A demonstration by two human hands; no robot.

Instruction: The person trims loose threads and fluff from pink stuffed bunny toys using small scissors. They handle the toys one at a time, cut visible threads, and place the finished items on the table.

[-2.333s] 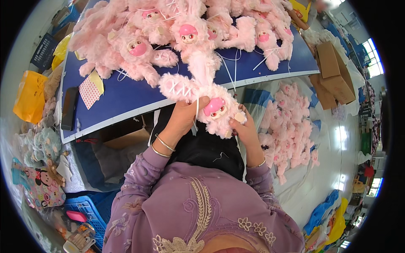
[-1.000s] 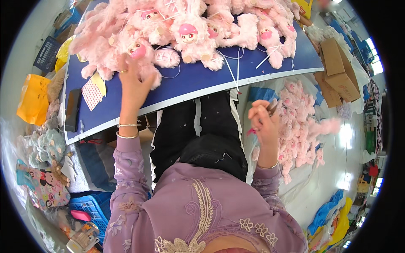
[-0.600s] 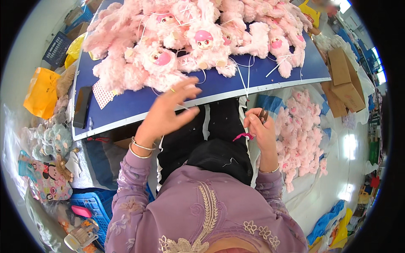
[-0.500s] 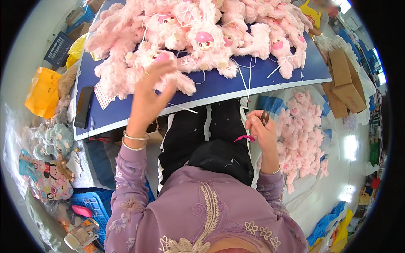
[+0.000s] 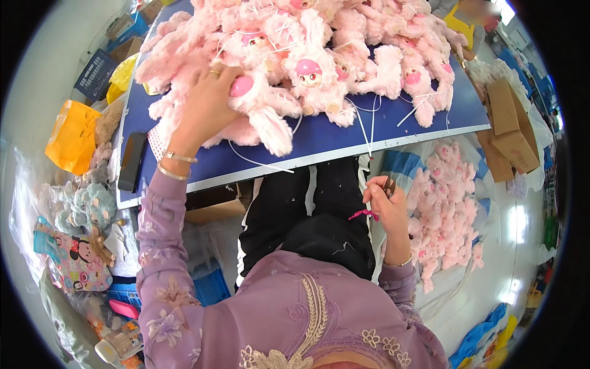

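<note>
On the near left part of the blue table, my left hand (image 5: 208, 101) grips a fluffy pink plush toy (image 5: 269, 123) with a glossy pink patch on its head. My fingertips sink into the fur and are partly hidden. A white tie (image 5: 261, 162) trails from beside this toy over the table's front edge. Beside my lap, my right hand (image 5: 392, 208) is closed around small dark snips (image 5: 388, 185), tips upward, with a magenta strip (image 5: 364, 214) hanging at the fingers. Another plush toy (image 5: 308, 74), its printed face showing, sits right of my left hand.
Several more pink plush toys (image 5: 381, 24) heap over the blue table (image 5: 319, 138). A black phone-like object (image 5: 131, 163) lies at its left corner. Many pink plush toys (image 5: 445, 215) lie on the floor at right, near an open cardboard box (image 5: 511, 126). Blue crates and bags stand at left.
My left hand was raised with spread fingers above the toys; now it has come down to the left and taken hold of a plush toy. My right hand keeps the snips beside my lap.
</note>
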